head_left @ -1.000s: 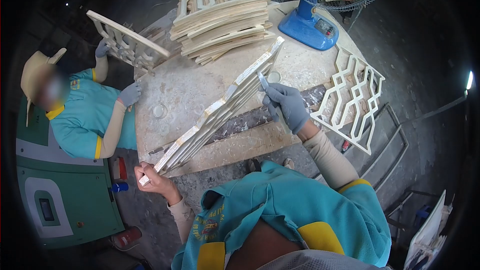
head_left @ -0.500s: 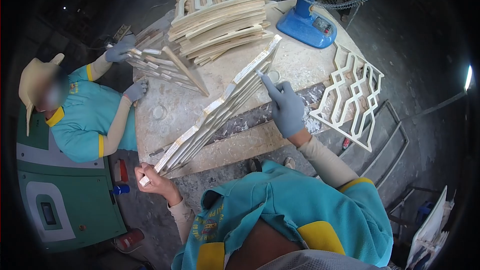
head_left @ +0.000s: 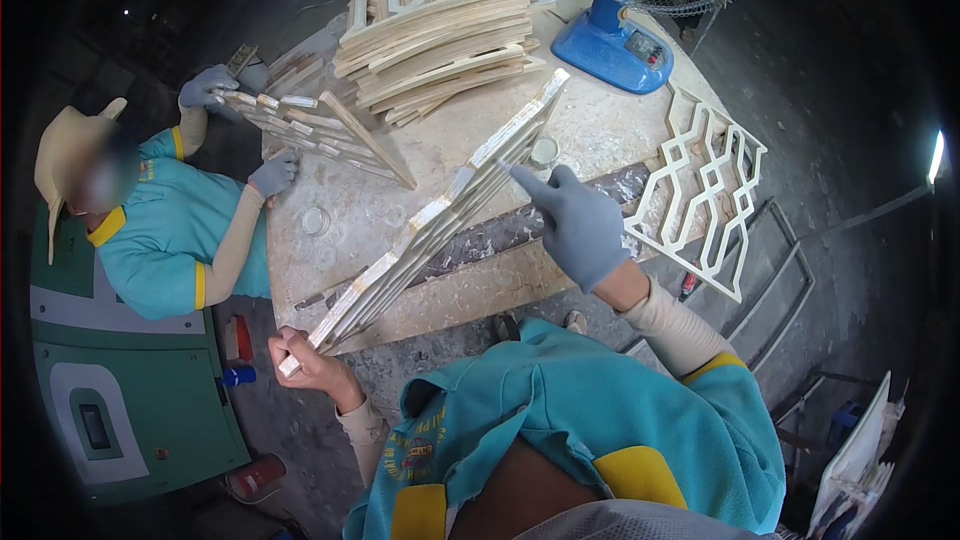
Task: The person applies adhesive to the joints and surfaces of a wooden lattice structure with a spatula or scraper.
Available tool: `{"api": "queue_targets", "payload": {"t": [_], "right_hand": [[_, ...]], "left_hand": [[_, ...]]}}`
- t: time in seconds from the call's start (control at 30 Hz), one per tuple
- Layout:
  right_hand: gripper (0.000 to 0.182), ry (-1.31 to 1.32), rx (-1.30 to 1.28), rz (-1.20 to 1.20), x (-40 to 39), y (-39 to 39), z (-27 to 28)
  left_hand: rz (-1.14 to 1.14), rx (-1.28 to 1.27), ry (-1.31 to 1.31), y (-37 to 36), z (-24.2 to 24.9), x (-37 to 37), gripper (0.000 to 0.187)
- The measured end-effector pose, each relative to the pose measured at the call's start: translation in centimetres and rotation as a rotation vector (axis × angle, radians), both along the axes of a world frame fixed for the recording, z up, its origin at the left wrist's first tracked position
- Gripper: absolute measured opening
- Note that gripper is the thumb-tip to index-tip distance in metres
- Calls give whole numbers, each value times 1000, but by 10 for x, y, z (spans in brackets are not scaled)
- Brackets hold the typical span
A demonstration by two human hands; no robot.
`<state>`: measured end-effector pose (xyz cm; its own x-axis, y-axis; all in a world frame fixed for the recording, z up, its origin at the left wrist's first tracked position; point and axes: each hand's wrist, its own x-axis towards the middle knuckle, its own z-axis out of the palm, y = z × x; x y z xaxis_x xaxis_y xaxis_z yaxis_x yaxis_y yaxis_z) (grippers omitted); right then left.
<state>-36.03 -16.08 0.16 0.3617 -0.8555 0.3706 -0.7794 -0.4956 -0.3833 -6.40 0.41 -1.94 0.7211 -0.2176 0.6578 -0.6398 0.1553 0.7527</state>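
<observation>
A pale wooden lattice panel (head_left: 425,215) stands on its edge, slanting across the table's near side, with white patches along its upper edge. My bare left hand (head_left: 312,360) is closed round its lower left end. My right hand (head_left: 582,228), in a grey glove, is at the panel's other half, its index finger stretched out to the edge and the other fingers partly curled. I see nothing held in it. A small round glass jar (head_left: 544,151) sits just behind the right hand, partly covered by the panel.
Across the round table (head_left: 610,130), a co-worker (head_left: 180,220) in gloves holds another lattice panel (head_left: 315,130). Stacked panels (head_left: 440,40) stand at the back, beside a blue fan (head_left: 615,45). A loose lattice panel (head_left: 705,180) overhangs the right edge. A second jar (head_left: 315,221) stands at left.
My right hand has slid a little down along the panel's edge, toward me. The co-worker's far hand has moved left along the other panel. My left hand keeps its place.
</observation>
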Motion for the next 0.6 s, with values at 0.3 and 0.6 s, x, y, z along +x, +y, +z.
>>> {"api": "queue_targets", "payload": {"t": [0.3, 0.6], "right_hand": [[52, -18, -72, -13, -5, -15, -7], [53, -76, -48, -13, -17, -32, -7]], "left_hand": [[-5, -22, -10, 4, -5, 3, 41], [15, 6, -19, 5, -6, 4, 41]]}}
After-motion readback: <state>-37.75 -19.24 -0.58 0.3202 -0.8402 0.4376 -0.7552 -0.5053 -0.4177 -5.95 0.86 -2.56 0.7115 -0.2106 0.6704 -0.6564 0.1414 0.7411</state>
